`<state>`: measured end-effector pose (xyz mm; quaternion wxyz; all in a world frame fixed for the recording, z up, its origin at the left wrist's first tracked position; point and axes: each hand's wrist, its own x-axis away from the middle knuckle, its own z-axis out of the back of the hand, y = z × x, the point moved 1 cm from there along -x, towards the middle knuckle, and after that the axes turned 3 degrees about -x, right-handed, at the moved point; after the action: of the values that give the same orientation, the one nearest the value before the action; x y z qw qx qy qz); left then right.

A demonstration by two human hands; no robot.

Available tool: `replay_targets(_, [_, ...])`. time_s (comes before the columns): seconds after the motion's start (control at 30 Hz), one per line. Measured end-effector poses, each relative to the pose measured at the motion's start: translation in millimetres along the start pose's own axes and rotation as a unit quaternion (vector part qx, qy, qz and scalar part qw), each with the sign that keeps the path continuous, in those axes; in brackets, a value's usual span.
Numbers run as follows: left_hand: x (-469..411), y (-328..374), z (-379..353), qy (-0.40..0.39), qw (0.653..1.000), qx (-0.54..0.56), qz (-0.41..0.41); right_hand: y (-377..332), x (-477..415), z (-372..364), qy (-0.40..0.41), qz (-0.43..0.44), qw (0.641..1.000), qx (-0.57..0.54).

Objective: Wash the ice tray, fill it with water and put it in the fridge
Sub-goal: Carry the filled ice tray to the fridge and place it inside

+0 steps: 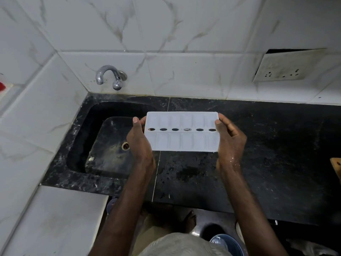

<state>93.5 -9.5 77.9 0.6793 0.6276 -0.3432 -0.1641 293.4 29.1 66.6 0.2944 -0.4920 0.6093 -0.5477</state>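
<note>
L hand [139, 143] & R hand [230, 143] grip ice tray [181, 143] ends; long axis left-right

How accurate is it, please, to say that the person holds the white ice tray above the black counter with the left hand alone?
One thing is wrong: both hands hold it. The head view shows the left hand gripping one short end of the ice tray and the right hand gripping the other. The tray is indeed white and held above the black counter.

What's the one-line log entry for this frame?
object: tray | left hand: grips left end | right hand: grips right end | place: above counter, by sink | tap: no flow
</note>
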Motion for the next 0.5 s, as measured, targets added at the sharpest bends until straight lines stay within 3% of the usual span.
replay_targets(0.5, [30,20,52,-0.003,1.000,0.028,-0.001,-17,53,-6,-0.019,0.022,0.999,-0.017])
